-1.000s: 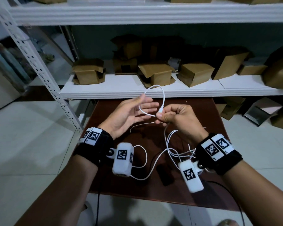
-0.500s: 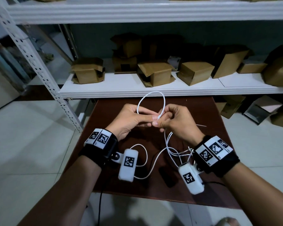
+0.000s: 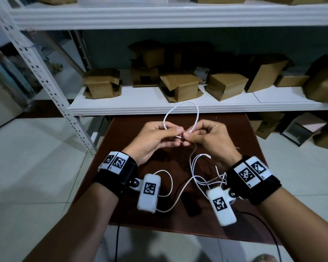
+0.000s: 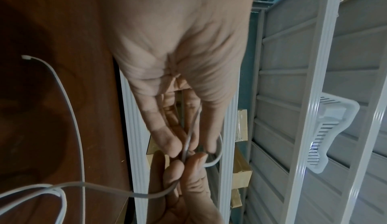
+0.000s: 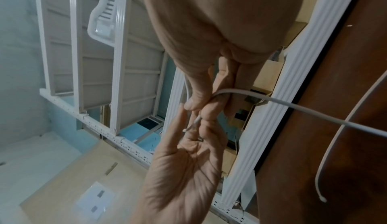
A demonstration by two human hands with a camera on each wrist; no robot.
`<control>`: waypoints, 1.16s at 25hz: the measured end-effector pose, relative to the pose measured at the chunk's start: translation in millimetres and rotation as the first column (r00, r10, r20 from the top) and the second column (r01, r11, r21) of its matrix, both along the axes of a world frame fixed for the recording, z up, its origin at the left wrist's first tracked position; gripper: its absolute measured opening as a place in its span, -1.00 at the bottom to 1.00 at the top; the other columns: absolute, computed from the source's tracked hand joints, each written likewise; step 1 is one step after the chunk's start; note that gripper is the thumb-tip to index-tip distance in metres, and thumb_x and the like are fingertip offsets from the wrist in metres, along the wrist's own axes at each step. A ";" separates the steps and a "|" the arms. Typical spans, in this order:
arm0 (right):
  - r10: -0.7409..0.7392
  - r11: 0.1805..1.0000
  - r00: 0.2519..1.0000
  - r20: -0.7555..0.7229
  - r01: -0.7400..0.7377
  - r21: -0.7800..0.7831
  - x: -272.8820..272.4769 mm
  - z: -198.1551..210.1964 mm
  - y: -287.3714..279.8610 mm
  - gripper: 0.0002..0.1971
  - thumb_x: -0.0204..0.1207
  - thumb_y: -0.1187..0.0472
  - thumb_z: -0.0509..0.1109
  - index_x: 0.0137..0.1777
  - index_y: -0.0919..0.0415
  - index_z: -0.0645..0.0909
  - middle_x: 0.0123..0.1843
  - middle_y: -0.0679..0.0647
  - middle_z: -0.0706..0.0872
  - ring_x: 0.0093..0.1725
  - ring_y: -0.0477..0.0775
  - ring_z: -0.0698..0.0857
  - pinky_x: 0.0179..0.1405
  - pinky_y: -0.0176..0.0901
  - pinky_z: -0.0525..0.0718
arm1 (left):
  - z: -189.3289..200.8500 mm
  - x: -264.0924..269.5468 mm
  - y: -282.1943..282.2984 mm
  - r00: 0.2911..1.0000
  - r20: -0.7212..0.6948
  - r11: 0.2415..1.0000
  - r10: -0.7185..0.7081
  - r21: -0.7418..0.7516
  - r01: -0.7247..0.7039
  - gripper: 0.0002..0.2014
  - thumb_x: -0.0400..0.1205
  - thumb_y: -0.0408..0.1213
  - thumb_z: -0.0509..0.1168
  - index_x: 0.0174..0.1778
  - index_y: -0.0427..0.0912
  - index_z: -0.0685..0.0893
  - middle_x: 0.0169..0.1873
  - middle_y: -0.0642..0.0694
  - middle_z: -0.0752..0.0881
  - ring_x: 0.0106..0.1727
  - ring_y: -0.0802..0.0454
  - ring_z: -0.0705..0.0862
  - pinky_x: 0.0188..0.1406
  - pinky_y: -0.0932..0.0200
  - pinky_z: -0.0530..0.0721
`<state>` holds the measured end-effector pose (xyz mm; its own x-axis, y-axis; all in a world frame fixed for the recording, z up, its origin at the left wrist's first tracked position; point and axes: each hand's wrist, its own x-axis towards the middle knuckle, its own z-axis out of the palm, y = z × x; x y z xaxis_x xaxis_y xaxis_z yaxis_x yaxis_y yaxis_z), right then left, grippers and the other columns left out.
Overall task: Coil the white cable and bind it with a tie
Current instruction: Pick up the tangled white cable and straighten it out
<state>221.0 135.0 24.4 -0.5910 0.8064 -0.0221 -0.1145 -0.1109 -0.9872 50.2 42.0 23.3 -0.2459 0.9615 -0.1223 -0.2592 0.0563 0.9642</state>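
Observation:
A thin white cable (image 3: 180, 108) stands in a loop above both hands, over the brown table (image 3: 240, 133). My left hand (image 3: 178, 132) pinches one side of the loop's base between thumb and fingers. My right hand (image 3: 187, 134) pinches the other side, fingertips touching the left's. In the left wrist view the cable (image 4: 188, 138) runs between the left hand's (image 4: 186, 149) fingertips. The right wrist view shows my right hand (image 5: 196, 106) holding the cable (image 5: 293, 106), a short white tip poking out below. The slack (image 3: 170, 188) lies looped on the table. Thin white strands (image 3: 219, 177) lie by my right wrist.
A white metal shelf (image 3: 140, 106) with several cardboard boxes (image 3: 180, 85) runs just behind the table, close to the loop. A small dark object (image 3: 191, 207) lies on the table between my wrists. Pale tiled floor (image 3: 27, 167) surrounds the table.
My left hand, open a second ago with the cable across its fingers, has closed on it. The two hands have come together and the loop has risen.

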 end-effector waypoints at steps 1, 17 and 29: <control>-0.012 1.000 1.000 -0.021 0.011 -0.030 0.7 1.4 -1.1 -0.76 0.20 0.40 0.66 -0.21 0.43 0.68 -0.31 0.35 0.81 -0.36 0.18 0.85 -0.23 -0.12 0.87 | -0.5 1.8 -0.1 1.000 0.001 1.000 -0.012 0.028 0.011 -0.72 0.45 -0.44 0.58 0.07 -0.41 0.83 -0.09 -0.39 0.86 -0.17 -0.12 0.87 -0.03 0.17 0.86; -0.136 0.981 0.991 -0.014 0.133 -0.138 2.7 9.4 -1.0 -0.82 0.40 0.59 0.57 0.00 0.51 0.75 -0.08 0.48 0.84 -0.19 0.26 0.82 0.02 -0.01 0.85 | -4.9 -1.1 6.0 0.970 0.068 0.966 0.234 0.098 -0.240 -0.81 0.56 -0.67 0.46 0.04 -0.42 0.80 -0.15 -0.39 0.82 -0.01 -0.20 0.90 0.11 0.03 0.87; -0.177 0.982 0.983 -0.052 0.173 -0.074 -3.4 8.0 -11.1 -0.84 0.33 0.48 0.70 -0.25 0.38 0.75 -0.08 0.40 0.88 -0.05 0.25 0.90 0.13 0.02 0.84 | -7.2 5.8 9.6 0.967 0.192 0.979 0.168 0.084 -0.187 -0.83 0.70 -0.62 0.31 0.11 -0.40 0.77 0.02 -0.31 0.89 0.13 -0.11 0.89 0.13 0.16 0.83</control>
